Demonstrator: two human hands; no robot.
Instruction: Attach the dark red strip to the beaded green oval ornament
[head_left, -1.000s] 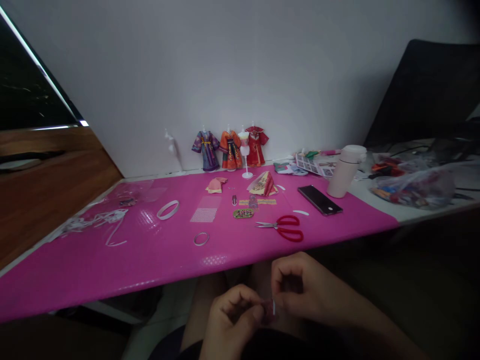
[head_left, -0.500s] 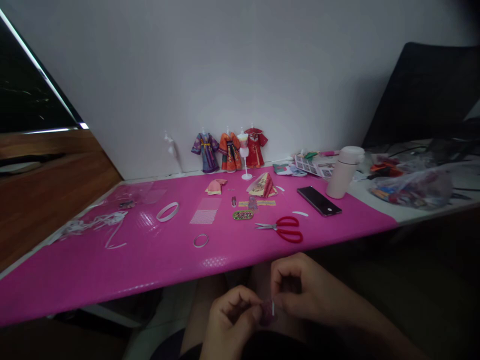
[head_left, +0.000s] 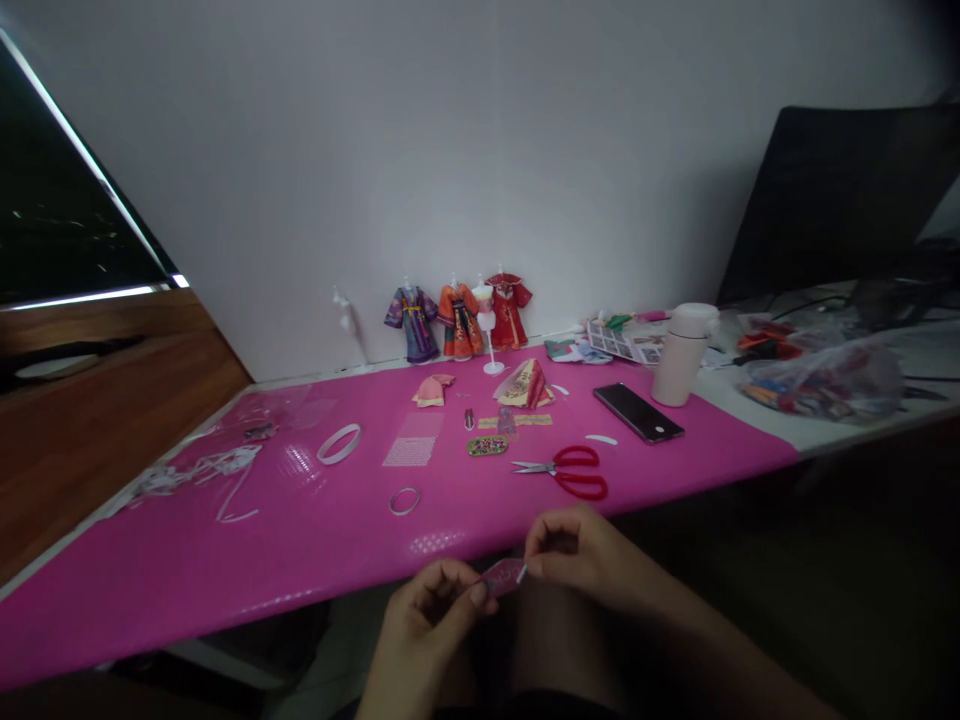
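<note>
Your left hand pinches a small, dark pink fabric piece just off the table's near edge, while your right hand grips the narrow white strip at its other end, likely steadying both. Red-handled scissors (blades toward your left) lie on the pink-covered table, apparently placed for easy reach.

pink piece partly hidden, monitor cropped right

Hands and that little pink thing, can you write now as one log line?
left hand: holds pink piece | right hand: pinches white strip at its edge | scissors: on pink cover
</note>
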